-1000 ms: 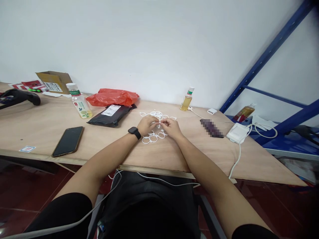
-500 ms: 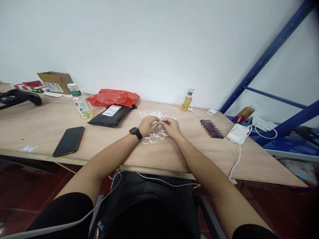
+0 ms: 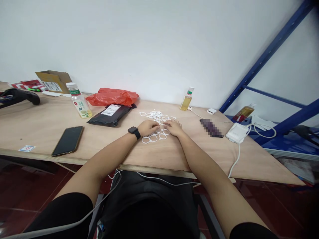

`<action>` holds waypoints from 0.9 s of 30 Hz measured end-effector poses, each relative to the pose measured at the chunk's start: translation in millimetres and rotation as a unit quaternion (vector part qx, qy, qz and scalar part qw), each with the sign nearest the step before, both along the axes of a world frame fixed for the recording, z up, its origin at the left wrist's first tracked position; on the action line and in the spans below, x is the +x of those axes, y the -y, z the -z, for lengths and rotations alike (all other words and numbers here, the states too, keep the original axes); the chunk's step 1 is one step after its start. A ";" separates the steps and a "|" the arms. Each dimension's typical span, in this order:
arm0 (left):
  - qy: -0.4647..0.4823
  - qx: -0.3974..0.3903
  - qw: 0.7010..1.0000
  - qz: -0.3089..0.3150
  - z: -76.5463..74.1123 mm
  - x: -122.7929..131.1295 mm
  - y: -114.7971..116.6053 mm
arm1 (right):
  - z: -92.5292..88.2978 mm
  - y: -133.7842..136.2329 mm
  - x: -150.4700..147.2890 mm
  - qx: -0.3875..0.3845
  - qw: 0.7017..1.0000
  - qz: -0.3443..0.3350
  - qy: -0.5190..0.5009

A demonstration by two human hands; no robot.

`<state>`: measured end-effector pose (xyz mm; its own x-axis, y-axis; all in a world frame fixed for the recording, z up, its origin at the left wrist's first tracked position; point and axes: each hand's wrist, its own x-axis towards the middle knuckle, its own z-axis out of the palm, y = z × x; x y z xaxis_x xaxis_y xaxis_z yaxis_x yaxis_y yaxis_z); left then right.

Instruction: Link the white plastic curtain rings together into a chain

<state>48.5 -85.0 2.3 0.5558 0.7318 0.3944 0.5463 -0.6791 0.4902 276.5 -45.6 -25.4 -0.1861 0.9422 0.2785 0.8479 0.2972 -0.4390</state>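
White rings [image 3: 157,116], thin, each with a small knob, lie on the table [image 3: 154,156] in front of the person: a heap beyond the hands, a few loose ones at its sides, and a short row on the near side, partly under the left hand [image 3: 148,128]. Left hand: palm down, fingers bent together, fingertips in among the rings; can't tell if it grips one. Black watch [image 3: 134,132] on that wrist. Right hand [image 3: 173,127]: fingers curled, thumb side towards the left hand, small gap between the two; tips at the heap's near edge, can't tell if pinching anything. Left of the rings: black parcel [image 3: 107,117] with white label, red plastic bag [image 3: 113,97] behind it, then an upright bottle [image 3: 81,105], and a dark phone [image 3: 67,141] lying nearer the front edge. Behind and right of the rings: a second bottle [image 3: 185,103] of yellowish liquid, upright. Farther right: a pixelated flat item [image 3: 211,128], white port block [image 3: 212,111], white charger-like box [image 3: 235,132] with cable. Cardboard box [image 3: 56,82] at far left, near the wall.
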 end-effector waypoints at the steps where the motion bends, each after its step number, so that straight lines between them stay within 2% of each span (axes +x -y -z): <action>1: 0.005 0.009 1.000 -0.009 0.1 -0.3 -0.5 | -0.9 1.0 -1.2 -0.007 1.000 0.003 0.016; 5: 0.019 0.005 0.999 -0.032 1.3 -3.0 -2.4 | -6.3 3.7 -4.0 -0.008 0.999 0.024 0.032; 9: 0.045 -0.010 0.998 -0.052 4.5 -2.7 -4.7 | -10.5 5.0 -4.7 0.045 0.999 0.011 -0.013; 16: 0.134 -0.037 0.984 -0.112 13.6 -3.3 -15.5 | -15.6 12.6 -14.8 0.129 0.981 -0.113 -0.089; 21: 0.144 -0.070 0.982 -0.103 22.4 -3.6 -22.3 | -19.8 18.5 -23.5 0.138 0.969 -0.197 -0.060; 24: 0.173 -0.098 0.976 -0.094 27.6 -2.2 -27.3 | -22.6 21.2 -27.6 0.127 0.966 -0.222 -0.036; 27: 0.187 -0.099 0.971 -0.110 30.8 -3.2 -32.8 | -24.4 23.9 -30.4 0.139 0.966 -0.215 -0.049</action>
<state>45.2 -52.1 -28.6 0.2234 0.8981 0.3787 0.4265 -0.4395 0.7905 246.1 -69.5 -1.0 -0.5031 0.6708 0.5449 0.5792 0.7297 -0.3635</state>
